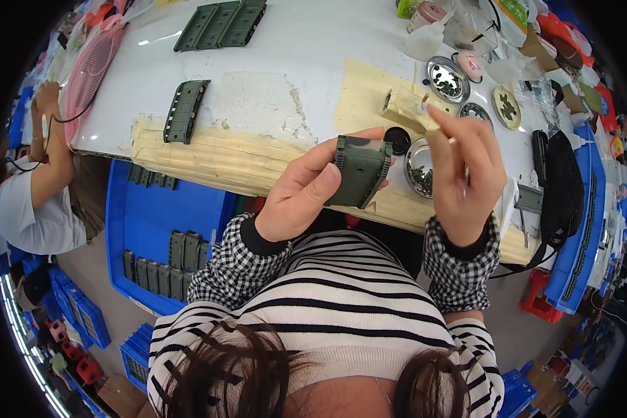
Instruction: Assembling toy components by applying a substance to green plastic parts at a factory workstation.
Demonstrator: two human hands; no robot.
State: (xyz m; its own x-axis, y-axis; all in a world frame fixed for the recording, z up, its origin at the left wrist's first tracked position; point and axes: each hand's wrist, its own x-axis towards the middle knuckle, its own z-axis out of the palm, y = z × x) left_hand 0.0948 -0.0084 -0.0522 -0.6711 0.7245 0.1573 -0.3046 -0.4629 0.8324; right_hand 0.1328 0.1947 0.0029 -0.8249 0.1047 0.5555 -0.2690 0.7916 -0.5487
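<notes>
My left hand (299, 191) is closed around a dark green toy tank hull (361, 174) with tracks along its sides, held above the table's near edge. To its right, my right hand (470, 167) is raised, its fingers bent together in a pinch; whatever they hold is too small or hidden to name. Just beyond its fingertips stands a yellowish block-shaped holder (400, 106). Between the hands lies a round black cap (397, 140), beside a metal dish (412, 182) of small dark green parts, partly covered by my right hand.
More dishes of small parts (430, 67) stand at the right. One green hull (186, 111) lies left on the table, with several joined green pieces (219, 26) farther back. A blue bin (136, 230) with green hulls is below left. Another person's arm (51, 150) rests at the far left.
</notes>
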